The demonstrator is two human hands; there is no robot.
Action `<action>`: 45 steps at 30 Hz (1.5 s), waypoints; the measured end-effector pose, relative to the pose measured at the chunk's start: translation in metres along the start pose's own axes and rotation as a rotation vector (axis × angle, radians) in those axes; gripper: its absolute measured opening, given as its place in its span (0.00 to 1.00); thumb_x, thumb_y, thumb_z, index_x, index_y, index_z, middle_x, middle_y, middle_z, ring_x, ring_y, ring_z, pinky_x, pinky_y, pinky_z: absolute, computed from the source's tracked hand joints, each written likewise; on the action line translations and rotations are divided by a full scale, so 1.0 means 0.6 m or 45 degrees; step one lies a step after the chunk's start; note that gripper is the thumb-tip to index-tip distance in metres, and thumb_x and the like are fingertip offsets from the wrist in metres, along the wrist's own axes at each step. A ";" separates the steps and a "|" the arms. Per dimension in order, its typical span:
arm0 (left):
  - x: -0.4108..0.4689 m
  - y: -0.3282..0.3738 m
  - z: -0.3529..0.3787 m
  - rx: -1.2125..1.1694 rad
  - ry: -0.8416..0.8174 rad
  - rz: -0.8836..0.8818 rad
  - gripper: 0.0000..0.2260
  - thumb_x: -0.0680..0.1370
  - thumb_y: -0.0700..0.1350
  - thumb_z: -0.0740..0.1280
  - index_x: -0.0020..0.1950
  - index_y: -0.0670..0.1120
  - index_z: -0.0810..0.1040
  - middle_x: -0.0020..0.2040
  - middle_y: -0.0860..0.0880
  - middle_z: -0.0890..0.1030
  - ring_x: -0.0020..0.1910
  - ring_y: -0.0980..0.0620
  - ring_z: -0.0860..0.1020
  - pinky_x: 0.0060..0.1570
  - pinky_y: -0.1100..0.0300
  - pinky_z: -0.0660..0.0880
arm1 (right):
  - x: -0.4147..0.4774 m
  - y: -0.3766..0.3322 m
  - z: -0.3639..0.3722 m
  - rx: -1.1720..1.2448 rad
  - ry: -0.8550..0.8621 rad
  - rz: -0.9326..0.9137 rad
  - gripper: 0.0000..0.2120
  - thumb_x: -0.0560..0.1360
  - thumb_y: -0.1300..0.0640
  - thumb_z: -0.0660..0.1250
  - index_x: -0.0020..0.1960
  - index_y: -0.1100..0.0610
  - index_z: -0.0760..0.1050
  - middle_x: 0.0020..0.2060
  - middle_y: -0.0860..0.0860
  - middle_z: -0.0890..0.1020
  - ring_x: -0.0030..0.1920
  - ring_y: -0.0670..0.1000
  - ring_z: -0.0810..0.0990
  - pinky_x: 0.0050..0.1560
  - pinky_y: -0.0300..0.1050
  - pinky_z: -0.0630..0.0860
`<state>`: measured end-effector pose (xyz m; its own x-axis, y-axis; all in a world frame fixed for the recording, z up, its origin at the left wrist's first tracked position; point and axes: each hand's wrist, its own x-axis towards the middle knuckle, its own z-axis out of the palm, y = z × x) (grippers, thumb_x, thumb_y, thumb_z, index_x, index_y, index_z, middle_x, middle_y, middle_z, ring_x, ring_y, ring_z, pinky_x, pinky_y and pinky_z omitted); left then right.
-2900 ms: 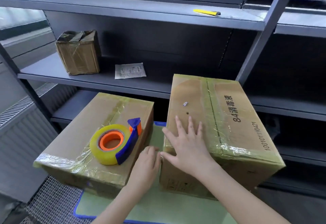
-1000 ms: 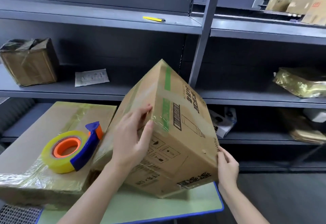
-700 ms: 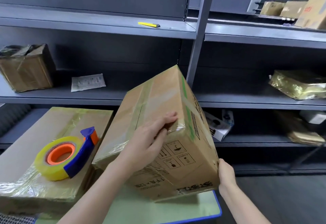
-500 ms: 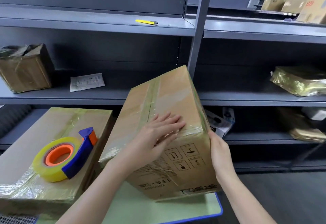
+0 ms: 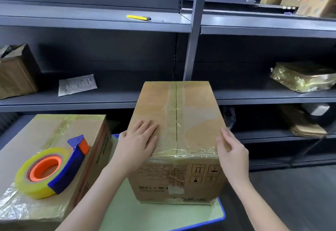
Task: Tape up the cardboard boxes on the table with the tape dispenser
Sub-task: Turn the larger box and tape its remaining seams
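box (image 5: pixel 192 114) turned upright — left hand (image 5: pixel 137 142) flat on top, right hand (image 5: pixel 233 151) open against side

The tape dispenser (image 5: pixel 63 174) is blue with an orange hub and a yellow roll. The tabletop (image 5: pixel 145 212) is pale green, blue-rimmed. At its right edge, the box (image 5: pixel 181 118) is brown, black-printed. The shelves (image 5: pixel 91 21) are grey.

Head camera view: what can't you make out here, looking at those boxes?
Head view:
- Left box: left side and near corner cut off by the frame edge.
- Right box: print on its front too small to read; far side hidden by the box itself.
- Paper slip on the shelf: text too small.
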<state>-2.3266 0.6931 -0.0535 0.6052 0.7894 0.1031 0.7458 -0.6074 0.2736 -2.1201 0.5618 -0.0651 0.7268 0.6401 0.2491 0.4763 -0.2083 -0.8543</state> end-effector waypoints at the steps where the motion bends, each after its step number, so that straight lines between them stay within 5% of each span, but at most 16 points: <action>1: 0.002 0.005 0.004 0.040 0.006 0.010 0.38 0.68 0.64 0.30 0.76 0.58 0.54 0.77 0.59 0.53 0.76 0.56 0.48 0.68 0.50 0.56 | 0.001 0.008 0.000 0.006 0.002 0.014 0.18 0.78 0.58 0.63 0.68 0.57 0.71 0.69 0.50 0.71 0.59 0.34 0.69 0.57 0.24 0.62; 8: 0.005 0.014 0.011 0.093 0.044 -0.006 0.37 0.70 0.63 0.34 0.74 0.57 0.62 0.75 0.57 0.61 0.75 0.55 0.55 0.62 0.47 0.62 | 0.007 0.030 0.000 0.009 -0.004 0.037 0.18 0.78 0.57 0.63 0.68 0.56 0.72 0.69 0.50 0.71 0.62 0.37 0.67 0.48 0.15 0.61; 13: -0.012 0.026 0.008 0.110 0.016 -0.099 0.34 0.71 0.63 0.34 0.75 0.58 0.59 0.76 0.58 0.57 0.76 0.56 0.52 0.63 0.47 0.63 | 0.017 0.031 -0.003 0.115 -0.099 0.043 0.18 0.78 0.58 0.63 0.68 0.56 0.72 0.67 0.46 0.73 0.68 0.40 0.67 0.63 0.30 0.61; 18: -0.075 0.071 -0.004 0.144 -0.029 -0.239 0.23 0.81 0.56 0.45 0.77 0.55 0.52 0.78 0.55 0.50 0.77 0.52 0.47 0.64 0.48 0.62 | 0.076 0.020 -0.007 0.050 -0.314 -0.024 0.14 0.78 0.58 0.63 0.63 0.54 0.76 0.62 0.49 0.78 0.61 0.41 0.72 0.59 0.31 0.66; 20: -0.102 0.078 -0.009 0.129 0.051 -0.160 0.21 0.81 0.53 0.49 0.74 0.53 0.63 0.75 0.55 0.61 0.75 0.53 0.58 0.57 0.50 0.69 | 0.100 0.009 -0.005 -0.132 -0.291 -0.045 0.12 0.78 0.56 0.64 0.60 0.52 0.79 0.56 0.50 0.82 0.55 0.44 0.77 0.50 0.36 0.72; 22: -0.109 0.061 -0.009 0.029 0.196 -0.033 0.17 0.76 0.50 0.56 0.59 0.51 0.80 0.62 0.55 0.78 0.63 0.54 0.76 0.41 0.55 0.76 | 0.108 -0.008 -0.002 -0.490 -0.201 -0.087 0.13 0.79 0.54 0.62 0.59 0.50 0.80 0.49 0.52 0.83 0.47 0.52 0.79 0.42 0.44 0.72; 24: -0.104 0.025 0.000 -0.067 0.358 0.090 0.12 0.72 0.45 0.62 0.49 0.50 0.84 0.52 0.55 0.83 0.51 0.53 0.82 0.35 0.57 0.79 | 0.099 -0.028 0.011 -0.786 -0.168 -0.154 0.15 0.80 0.55 0.58 0.61 0.54 0.79 0.51 0.55 0.82 0.50 0.58 0.78 0.43 0.47 0.71; 26: -0.085 -0.001 -0.002 -0.195 0.368 0.142 0.11 0.74 0.42 0.64 0.51 0.48 0.83 0.55 0.52 0.82 0.52 0.50 0.81 0.45 0.56 0.80 | 0.072 -0.054 0.038 -0.917 -0.266 -0.279 0.17 0.80 0.53 0.57 0.64 0.57 0.76 0.62 0.56 0.77 0.63 0.60 0.73 0.59 0.51 0.70; 29: -0.047 -0.041 0.001 -0.169 0.393 0.133 0.13 0.76 0.41 0.61 0.56 0.46 0.82 0.60 0.48 0.80 0.58 0.45 0.77 0.57 0.52 0.75 | 0.005 -0.108 0.088 -0.965 -0.581 -0.422 0.26 0.79 0.41 0.54 0.73 0.53 0.65 0.74 0.55 0.62 0.74 0.58 0.57 0.74 0.55 0.51; 32: -0.003 -0.077 -0.003 -0.184 0.392 -0.012 0.15 0.78 0.40 0.59 0.61 0.46 0.79 0.64 0.48 0.77 0.65 0.45 0.73 0.64 0.50 0.66 | -0.052 -0.155 0.140 -1.102 -0.845 -0.475 0.41 0.74 0.30 0.52 0.77 0.56 0.50 0.77 0.58 0.49 0.76 0.62 0.45 0.73 0.63 0.41; 36: 0.025 -0.100 -0.005 -0.050 0.120 -0.007 0.20 0.82 0.45 0.49 0.74 0.52 0.62 0.75 0.56 0.61 0.75 0.55 0.53 0.71 0.57 0.46 | -0.076 -0.180 0.177 -1.236 -0.925 -0.468 0.50 0.70 0.27 0.55 0.77 0.60 0.42 0.76 0.62 0.44 0.75 0.65 0.41 0.66 0.76 0.39; 40: 0.009 -0.098 -0.007 0.029 0.106 0.033 0.34 0.72 0.60 0.34 0.75 0.55 0.59 0.75 0.59 0.60 0.73 0.57 0.55 0.68 0.59 0.51 | -0.073 -0.182 0.171 -1.266 -0.967 -0.534 0.46 0.72 0.32 0.56 0.78 0.58 0.43 0.76 0.60 0.43 0.74 0.68 0.42 0.66 0.76 0.42; 45: -0.035 -0.080 -0.002 0.137 0.200 0.077 0.32 0.74 0.63 0.40 0.73 0.53 0.65 0.72 0.57 0.66 0.69 0.52 0.65 0.63 0.54 0.60 | -0.063 -0.161 0.122 -1.227 -1.120 -0.600 0.46 0.71 0.33 0.59 0.78 0.52 0.40 0.77 0.52 0.39 0.75 0.62 0.38 0.71 0.69 0.40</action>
<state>-2.3752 0.7060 -0.0674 0.6049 0.7504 0.2665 0.7400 -0.6533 0.1598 -2.2296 0.6120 -0.0256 0.0274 0.9675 -0.2513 0.9988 -0.0367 -0.0324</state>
